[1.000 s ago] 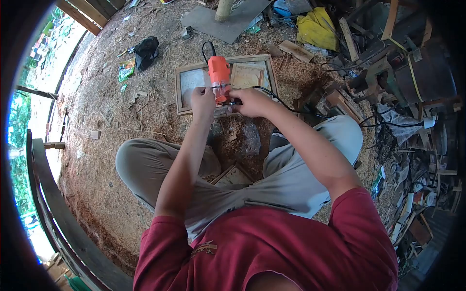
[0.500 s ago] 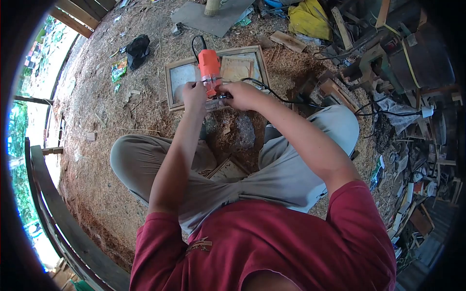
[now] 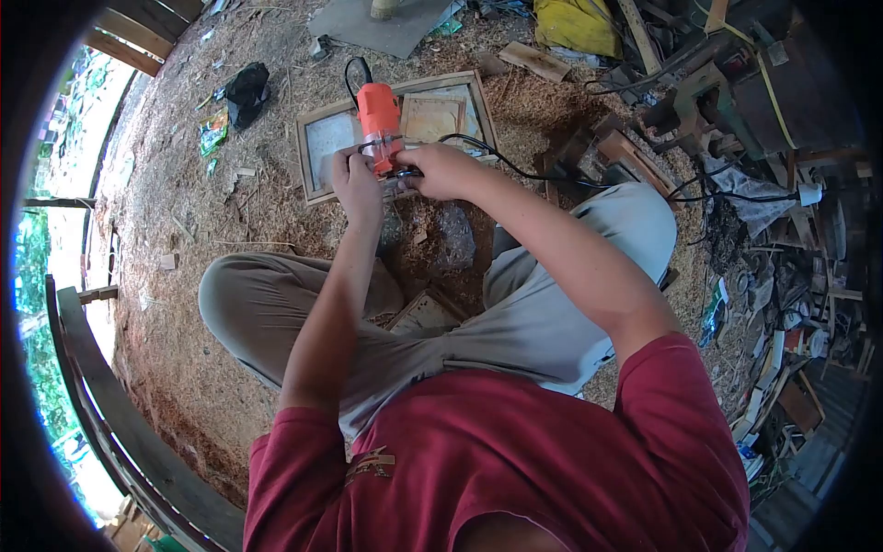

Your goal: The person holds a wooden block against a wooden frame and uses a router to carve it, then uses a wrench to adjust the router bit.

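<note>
An orange trim router (image 3: 378,109) with a clear base lies over a wooden frame (image 3: 487,110) on the ground, its cord end pointing away from me. My right hand (image 3: 440,172) is closed around the near right side of the router's base, where a small dark metal part shows at the fingertips. At the base's left side is my left hand (image 3: 357,181), its fingers pinched together; what lies between them is hidden. Inside the frame, a smaller wooden panel (image 3: 432,118) rests to the right of the router.
A black cord (image 3: 524,172) runs right, over my knee, to a white plug (image 3: 809,194). Wood scraps and machinery (image 3: 717,110) crowd the right side. Sawdust covers the ground, with a black plastic bag (image 3: 246,95) at left and a yellow sack (image 3: 578,26) at the back.
The whole view has shifted slightly, so the router, frame and hands appear a little further left and up. Both hands stay at the router's base.
</note>
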### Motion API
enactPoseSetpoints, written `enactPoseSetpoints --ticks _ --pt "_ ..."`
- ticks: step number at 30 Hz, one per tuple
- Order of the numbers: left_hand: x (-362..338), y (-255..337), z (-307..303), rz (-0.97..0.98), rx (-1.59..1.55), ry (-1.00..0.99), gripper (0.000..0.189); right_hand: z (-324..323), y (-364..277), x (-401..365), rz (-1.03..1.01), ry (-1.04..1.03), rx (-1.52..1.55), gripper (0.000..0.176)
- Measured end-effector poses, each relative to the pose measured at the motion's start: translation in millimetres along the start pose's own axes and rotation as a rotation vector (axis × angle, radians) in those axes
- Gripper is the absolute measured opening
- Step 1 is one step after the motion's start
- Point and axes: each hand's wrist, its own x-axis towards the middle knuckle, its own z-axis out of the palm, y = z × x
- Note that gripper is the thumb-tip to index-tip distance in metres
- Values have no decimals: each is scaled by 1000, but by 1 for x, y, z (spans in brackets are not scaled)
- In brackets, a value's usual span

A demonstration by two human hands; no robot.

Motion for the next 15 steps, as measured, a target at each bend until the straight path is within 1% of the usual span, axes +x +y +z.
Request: enactPoseSetpoints --ticks 2,5,9,15 --pt "-8 10 7 2 26 30 12 -1 -1 0 2 -7 -3 33" --pt "-7 -3 15 2 -92 94 11 -1 0 0 0 -19 -14 32" --pt "-7 0 15 17 -11 71 13 5 5 -1 -29 28 31 32" --pt "-5 8 17 62 66 75 13 4 5 0 -31 39 19 31"
